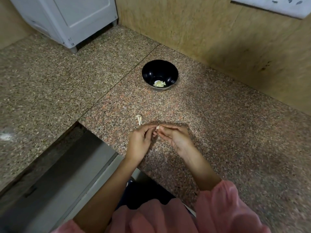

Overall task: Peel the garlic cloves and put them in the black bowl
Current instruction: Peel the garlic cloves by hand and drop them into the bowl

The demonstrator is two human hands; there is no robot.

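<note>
White appliance (67, 19) far left, on speckled counter (50, 81). Dry stem (139, 119) on counter, just beyond left hand (139, 142). Left hand: fingers curled, tips pinching clove (157, 127). Clove held above counter, between both hands. Bowl (159, 68) farther back, well apart from hands; peeled cloves (159, 84) at its bottom. Right hand (175, 137): thumb and fingertips pinch same clove from other side. Wood wall (235, 39) at right. Pink sleeve (227, 207) lower right.
</note>
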